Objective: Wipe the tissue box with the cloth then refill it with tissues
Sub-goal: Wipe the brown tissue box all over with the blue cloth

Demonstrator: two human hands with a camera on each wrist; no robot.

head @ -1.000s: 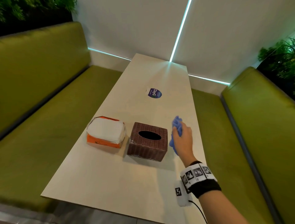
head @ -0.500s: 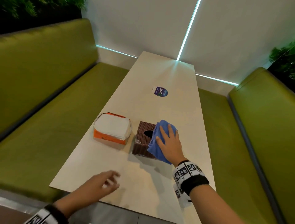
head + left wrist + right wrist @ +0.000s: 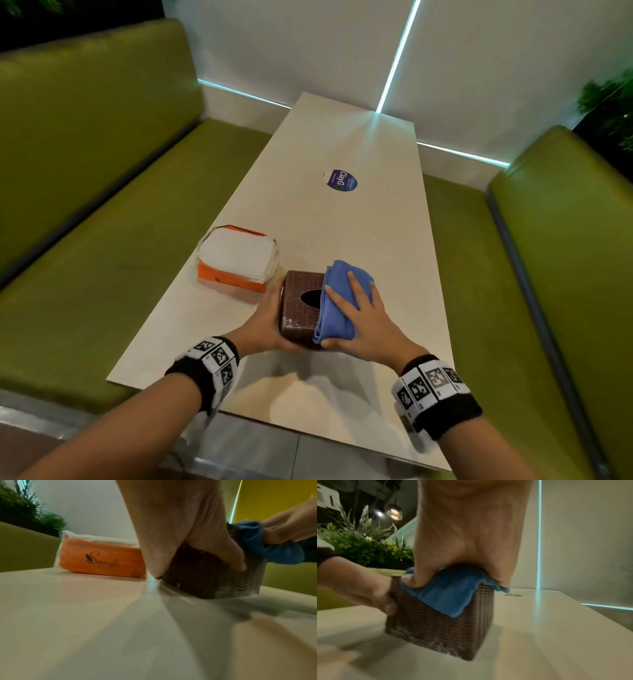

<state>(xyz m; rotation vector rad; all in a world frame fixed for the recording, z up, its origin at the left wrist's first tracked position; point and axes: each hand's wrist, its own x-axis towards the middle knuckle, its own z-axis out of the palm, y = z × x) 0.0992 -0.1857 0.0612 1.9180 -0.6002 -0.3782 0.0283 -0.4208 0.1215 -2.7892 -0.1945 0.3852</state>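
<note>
While left hand (image 3: 265, 320) grips tissue box (image 3: 301, 308), right hand (image 3: 363, 320) presses cloth (image 3: 339, 301) flat-fingered (table (image 3: 359, 233) beyond bare).

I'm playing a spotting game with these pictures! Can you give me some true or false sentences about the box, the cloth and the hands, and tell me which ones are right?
1. The blue cloth lies on top of the brown woven tissue box. True.
2. The left hand is flat on the table, away from the box. False: it grips the box's left side.
3. The right hand presses on the cloth with spread fingers. True.
4. The orange tissue pack sits on the right of the box. False: it lies to the left.
5. White tissues stick out of the box's opening. False: the opening looks dark, with none showing.
</note>
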